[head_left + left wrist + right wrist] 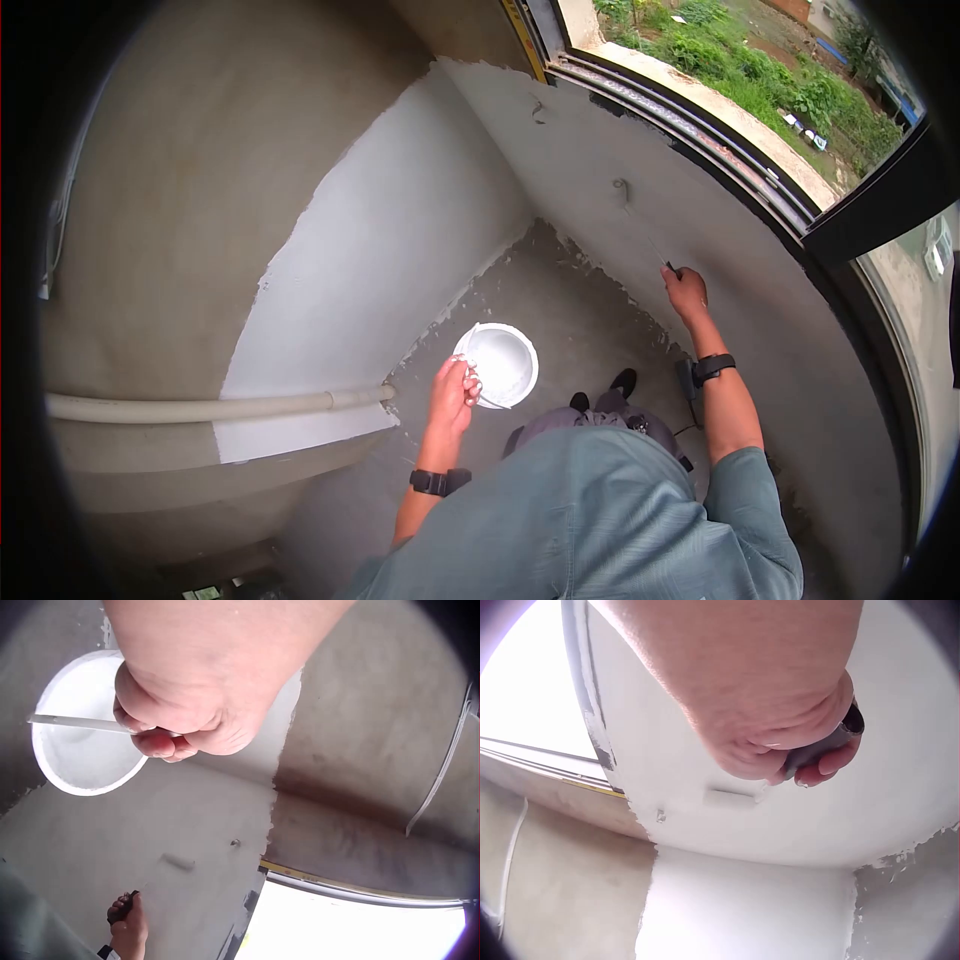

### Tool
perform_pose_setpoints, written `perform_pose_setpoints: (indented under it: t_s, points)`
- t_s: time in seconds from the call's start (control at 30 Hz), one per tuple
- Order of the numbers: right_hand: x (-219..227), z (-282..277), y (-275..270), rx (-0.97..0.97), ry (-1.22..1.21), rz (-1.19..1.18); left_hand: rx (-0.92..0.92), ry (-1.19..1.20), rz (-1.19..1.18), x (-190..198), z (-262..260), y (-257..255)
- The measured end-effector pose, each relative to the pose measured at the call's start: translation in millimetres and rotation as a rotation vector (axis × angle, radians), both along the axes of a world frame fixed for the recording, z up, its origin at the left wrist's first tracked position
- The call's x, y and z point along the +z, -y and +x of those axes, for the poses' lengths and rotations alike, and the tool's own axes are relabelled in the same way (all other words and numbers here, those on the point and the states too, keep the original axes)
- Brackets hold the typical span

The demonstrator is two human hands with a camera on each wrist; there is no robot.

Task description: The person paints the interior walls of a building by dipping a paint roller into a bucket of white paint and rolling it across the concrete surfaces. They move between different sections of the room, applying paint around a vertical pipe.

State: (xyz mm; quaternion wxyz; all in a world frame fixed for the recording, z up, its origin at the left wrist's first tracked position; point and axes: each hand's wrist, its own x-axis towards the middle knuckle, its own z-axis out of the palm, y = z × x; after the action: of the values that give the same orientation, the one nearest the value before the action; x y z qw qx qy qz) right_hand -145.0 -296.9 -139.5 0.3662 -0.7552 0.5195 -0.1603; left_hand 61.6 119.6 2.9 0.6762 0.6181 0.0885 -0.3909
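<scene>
A white bucket (534, 352) hangs below my left hand (452, 395), which grips its thin wire handle (79, 723). White paint coats the inside of the bucket. My right hand (686, 292) reaches out along the wall under the window and grips the dark handle (821, 752) of a paint roller. A thin rod runs from that handle to the roller's sleeve (731, 798), which lies against the painted wall (802, 825). Both hands are apart, with the bucket nearer my body.
Left of the corner, a white-painted patch (400, 220) borders bare grey-brown wall (210, 180). A pale pipe (200, 410) runs along the left wall. The window frame (700, 145) edges the wall above the roller. Grey floor (570, 290) shows paint specks.
</scene>
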Motion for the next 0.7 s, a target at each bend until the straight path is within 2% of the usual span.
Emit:
perform_pose_setpoints:
  t_s: [0.2, 0.23, 0.4, 0.53, 0.7]
  points:
    - [18, -153, -43, -0.111, 0.023, 0.208, -0.105, -0.042, 0.008, -13, 7, -17]
    - [21, -188, -49, -0.173, 0.020, 0.182, -0.117, -0.045, -0.068, -38, 13, -12]
    - [70, -302, -116, -0.356, -0.135, 0.056, -0.325, -0.096, -0.123, -56, 17, -14]
    - [94, -358, -168, -0.539, -0.204, -0.001, -0.471, -0.096, -0.102, -70, 14, -5]
    - [112, -399, -216, -0.675, -0.309, -0.032, -0.570, -0.087, -0.083, -57, -7, 4]
